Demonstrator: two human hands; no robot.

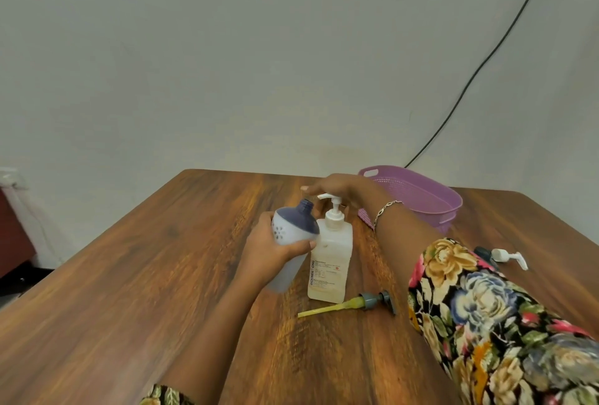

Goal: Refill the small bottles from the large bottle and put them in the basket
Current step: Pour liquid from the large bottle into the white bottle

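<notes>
Small bottle (291,226), gripped in curled left fingers (299,246), tilted near the pump (334,207) of the large bottle (330,262) beneath flat right fingers (312,189), likely awaiting a press.

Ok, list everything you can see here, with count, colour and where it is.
table: one, brown wood, fills the lower view
large bottle: one, pale with white pump, upright mid-table
small bottle: one, whitish with navy top, uncapped, tilted toward the large bottle's nozzle
loose pump: one, grey head, yellow tube, lying before the large bottle
second loose pump: one, white, lying at right
basket: one, purple, far right of table
cable: one, black, on the wall
bracelet: one, silvery, right wrist
sleeve: floral, right arm
left grip: holds the small bottle
right grip: fingers flat over the large bottle's pump
</notes>
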